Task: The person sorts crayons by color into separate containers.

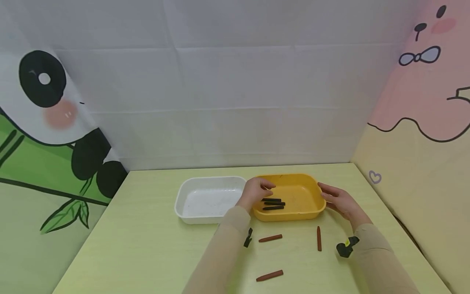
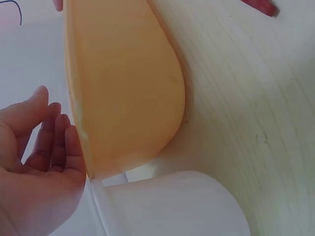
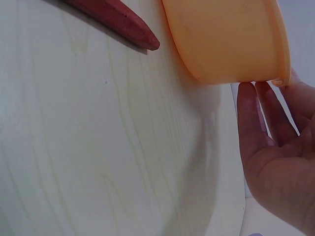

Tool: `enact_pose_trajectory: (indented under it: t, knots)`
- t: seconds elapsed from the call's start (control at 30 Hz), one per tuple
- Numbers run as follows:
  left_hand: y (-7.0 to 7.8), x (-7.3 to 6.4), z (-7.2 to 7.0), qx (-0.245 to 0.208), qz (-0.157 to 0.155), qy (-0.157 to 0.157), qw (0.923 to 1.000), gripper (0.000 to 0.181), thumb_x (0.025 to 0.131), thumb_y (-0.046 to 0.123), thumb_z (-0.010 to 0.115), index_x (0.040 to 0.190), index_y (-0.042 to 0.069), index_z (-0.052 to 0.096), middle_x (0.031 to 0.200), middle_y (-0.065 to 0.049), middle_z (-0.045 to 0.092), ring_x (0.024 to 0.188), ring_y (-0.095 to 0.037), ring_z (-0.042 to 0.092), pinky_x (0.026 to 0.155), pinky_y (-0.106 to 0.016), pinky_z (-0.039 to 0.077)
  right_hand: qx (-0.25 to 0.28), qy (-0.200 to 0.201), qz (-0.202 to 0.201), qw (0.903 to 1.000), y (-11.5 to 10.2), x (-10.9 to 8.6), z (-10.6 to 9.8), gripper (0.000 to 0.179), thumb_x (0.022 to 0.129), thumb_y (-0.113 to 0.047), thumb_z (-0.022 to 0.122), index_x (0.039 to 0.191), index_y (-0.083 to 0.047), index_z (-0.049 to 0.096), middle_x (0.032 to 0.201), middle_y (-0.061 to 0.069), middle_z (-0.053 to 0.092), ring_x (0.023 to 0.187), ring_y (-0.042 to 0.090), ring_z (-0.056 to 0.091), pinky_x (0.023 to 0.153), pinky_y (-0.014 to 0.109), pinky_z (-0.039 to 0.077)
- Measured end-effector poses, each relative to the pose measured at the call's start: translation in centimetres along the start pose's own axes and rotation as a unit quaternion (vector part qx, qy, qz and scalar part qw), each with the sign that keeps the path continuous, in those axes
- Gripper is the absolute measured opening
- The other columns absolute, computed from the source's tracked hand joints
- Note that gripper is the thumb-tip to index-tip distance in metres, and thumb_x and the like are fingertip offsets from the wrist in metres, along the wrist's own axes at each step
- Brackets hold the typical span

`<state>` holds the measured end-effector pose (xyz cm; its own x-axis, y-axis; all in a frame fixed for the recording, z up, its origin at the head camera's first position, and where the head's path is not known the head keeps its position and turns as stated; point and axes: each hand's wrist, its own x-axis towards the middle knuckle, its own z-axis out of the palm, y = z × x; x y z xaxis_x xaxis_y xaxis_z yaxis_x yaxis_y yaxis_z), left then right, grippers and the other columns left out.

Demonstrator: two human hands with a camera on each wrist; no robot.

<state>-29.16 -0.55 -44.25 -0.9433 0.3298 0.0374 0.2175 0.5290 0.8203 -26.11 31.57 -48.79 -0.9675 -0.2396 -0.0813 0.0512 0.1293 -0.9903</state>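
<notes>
A yellow tray stands right of a white tray; several black crayons lie in its left part. Over the yellow tray's left end, my left hand hovers beside the crayons with its thumb apart from loosely bent fingers. Nothing shows between them in the left wrist view. On the other side, my right hand touches the right end of the yellow tray. Its fairly straight fingers meet the outer wall in the right wrist view, near the rim.
Three brown-red crayons lie on the pale wooden-looking table: one crayon before the yellow tray, an upright-lying crayon to its right, and another crayon nearer me. A white cloth wall rises behind the table.
</notes>
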Motion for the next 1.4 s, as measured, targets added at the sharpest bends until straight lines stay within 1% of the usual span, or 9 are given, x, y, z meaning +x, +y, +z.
enact_pose_trajectory:
  t: [0.13,0.23,0.43,0.57,0.73,0.9,1.1,1.27,1.4]
  knots:
    - [0.0,-0.5,-0.6,-0.025,0.007,-0.012,0.9996,0.025,0.090,0.006,0.073,0.115,0.005,0.074,0.108,-0.007,0.070,0.095,-0.021,0.064,0.080,-0.027,0.055,-0.001,0.002,0.002,1.0000,0.0,0.1,0.2,0.059,0.105,-0.014,0.050,0.153,0.007,0.021,0.156,0.031,0.017,0.108,-0.006,0.054,0.094,0.024,0.051]
    - [-0.1,-1.0,-1.0,-0.044,0.003,-0.019,0.9988,0.028,0.091,0.008,0.072,0.119,0.004,0.072,0.110,-0.009,0.069,0.096,-0.022,0.064,0.082,-0.028,0.055,-0.002,0.006,0.007,1.0000,-0.1,0.2,0.3,0.059,0.105,-0.015,0.050,0.153,0.006,0.022,0.157,0.030,0.018,0.108,-0.006,0.054,0.094,0.024,0.051]
    - [-0.7,-1.8,-1.4,-0.066,0.005,-0.011,0.9977,0.029,0.091,0.011,0.073,0.119,0.003,0.071,0.113,-0.010,0.069,0.096,-0.022,0.063,0.083,-0.029,0.055,-0.008,0.008,0.014,0.9998,-0.3,0.2,0.6,0.060,0.105,-0.017,0.051,0.153,0.005,0.023,0.157,0.029,0.019,0.111,-0.004,0.053,0.096,0.025,0.050]
    - [-0.9,-2.4,-1.5,-0.070,0.003,-0.008,0.9975,0.031,0.092,0.013,0.073,0.121,0.005,0.070,0.118,-0.008,0.068,0.097,-0.020,0.063,0.083,-0.029,0.055,-0.009,0.007,0.013,0.9999,-0.3,0.1,0.6,0.060,0.105,-0.018,0.051,0.154,0.005,0.023,0.158,0.028,0.019,0.112,-0.003,0.052,0.096,0.025,0.049]
    - [-1.0,-3.2,-2.0,-0.056,0.024,0.000,0.9981,0.033,0.092,0.017,0.073,0.124,0.006,0.069,0.120,-0.007,0.067,0.100,-0.020,0.062,0.084,-0.029,0.055,-0.007,0.003,0.011,0.9999,-0.3,0.0,0.5,0.060,0.106,-0.017,0.050,0.154,0.005,0.022,0.158,0.029,0.018,0.112,-0.004,0.052,0.097,0.024,0.049]
    - [-1.1,-4.1,-3.2,-0.042,0.053,0.012,0.9976,0.037,0.093,0.019,0.072,0.128,0.007,0.066,0.121,-0.007,0.067,0.102,-0.022,0.062,0.085,-0.032,0.054,0.000,0.002,0.010,0.9999,-0.3,-0.1,0.6,0.060,0.106,-0.016,0.050,0.153,0.006,0.021,0.158,0.029,0.018,0.112,-0.004,0.053,0.097,0.024,0.049]
    - [-1.5,-4.2,-5.0,-0.027,0.078,0.037,0.9959,0.042,0.094,0.019,0.070,0.133,0.007,0.063,0.121,-0.011,0.066,0.103,-0.025,0.063,0.087,-0.035,0.054,-0.002,-0.002,0.010,0.9999,-0.6,0.9,0.0,0.060,0.105,-0.016,0.050,0.153,0.006,0.022,0.157,0.029,0.018,0.111,-0.005,0.053,0.096,0.023,0.049]
    - [-2.4,-4.5,-6.7,-0.011,0.089,0.069,0.9936,0.042,0.093,0.017,0.072,0.132,0.004,0.063,0.118,-0.013,0.067,0.102,-0.027,0.065,0.088,-0.040,0.055,0.003,-0.007,0.007,0.9999,-0.9,1.7,-0.4,0.060,0.105,-0.015,0.050,0.153,0.007,0.022,0.157,0.030,0.018,0.111,-0.003,0.055,0.096,0.025,0.050]
    - [-3.3,-4.9,-7.9,-0.004,0.083,0.096,0.9920,0.045,0.093,0.019,0.072,0.132,0.001,0.062,0.117,-0.012,0.068,0.103,-0.029,0.064,0.088,-0.042,0.055,0.006,-0.009,0.009,0.9999,-1.0,2.4,-0.9,0.059,0.105,-0.014,0.050,0.153,0.007,0.021,0.157,0.030,0.017,0.109,-0.005,0.055,0.094,0.024,0.051]
